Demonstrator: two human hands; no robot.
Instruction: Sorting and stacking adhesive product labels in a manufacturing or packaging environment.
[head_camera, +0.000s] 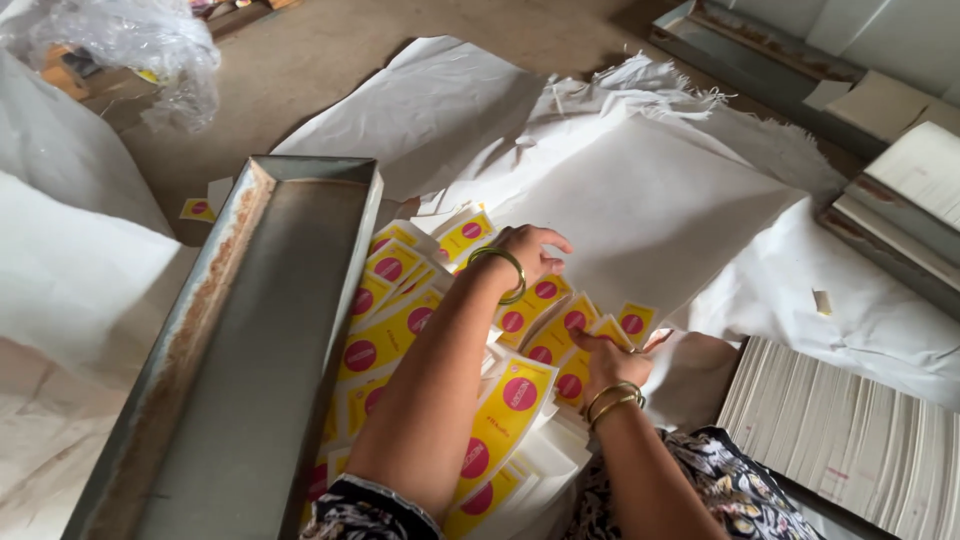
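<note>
On yellow labels (400, 330) | both hands' fingers (tips hidden) | grip unclear

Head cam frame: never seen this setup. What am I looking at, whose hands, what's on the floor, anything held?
One picture, from a camera worn on the person's head, looking down. No machine: two bare hands with bangles. The left hand reaches forward onto the spread of yellow labels with red circles. The right hand pinches some of those labels nearer the body. They lie on white paper sheets. A long metal tray lies to the left, a stack of white cards to the right.
</note>
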